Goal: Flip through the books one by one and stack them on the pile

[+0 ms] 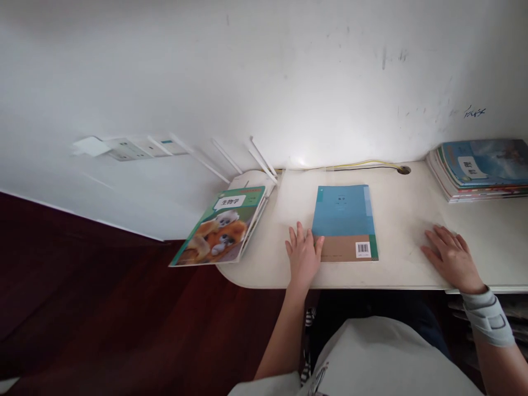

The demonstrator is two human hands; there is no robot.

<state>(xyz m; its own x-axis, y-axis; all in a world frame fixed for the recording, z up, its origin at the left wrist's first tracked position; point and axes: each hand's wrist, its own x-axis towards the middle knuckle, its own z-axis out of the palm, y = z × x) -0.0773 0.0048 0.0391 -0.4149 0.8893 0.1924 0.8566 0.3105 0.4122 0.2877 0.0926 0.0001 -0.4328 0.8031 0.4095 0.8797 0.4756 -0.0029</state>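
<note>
A blue and brown book (345, 220) lies face down on the white desk (408, 220), its barcode toward me. My left hand (303, 254) rests flat on the desk at the book's lower left corner, fingers spread, thumb touching the cover's edge. My right hand (449, 257) lies flat on the bare desk to the right of the book, holding nothing; a grey brace wraps its wrist. A green book with a monkey picture (220, 228) tops a small stack that overhangs the desk's left end.
A pile of books (480, 169) sits at the back right against the white wall. A yellow cable (363, 164) runs along the back edge to a hole in the desk. White racks (136, 147) stand out from the wall at left. Dark wooden floor lies below left.
</note>
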